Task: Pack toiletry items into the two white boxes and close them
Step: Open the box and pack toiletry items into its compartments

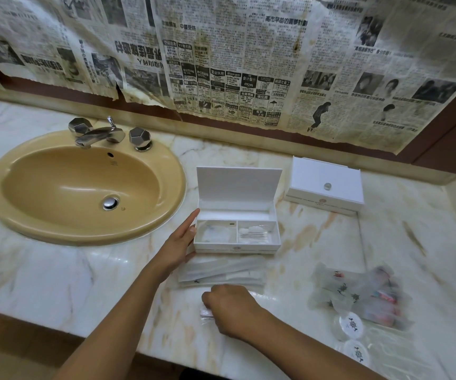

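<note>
An open white box point(237, 246) stands mid-counter with its lid up; a clear packet lies in its left compartment and cotton swabs point(253, 235) in its right. My left hand point(180, 239) rests flat against the box's left side with straight fingers. In front of the box lie several long clear-wrapped items point(221, 271). My right hand point(229, 308) is curled over a small clear packet point(206, 313) on the counter near the front edge. A second white box point(325, 185), lid shut with a small knob, sits at the back right.
A beige sink point(84, 185) with a chrome tap point(98, 134) fills the left of the marble counter. Wrapped toiletry packets point(364, 294) and two round white lidded items point(351, 326) lie at the right front. Newspaper covers the wall behind.
</note>
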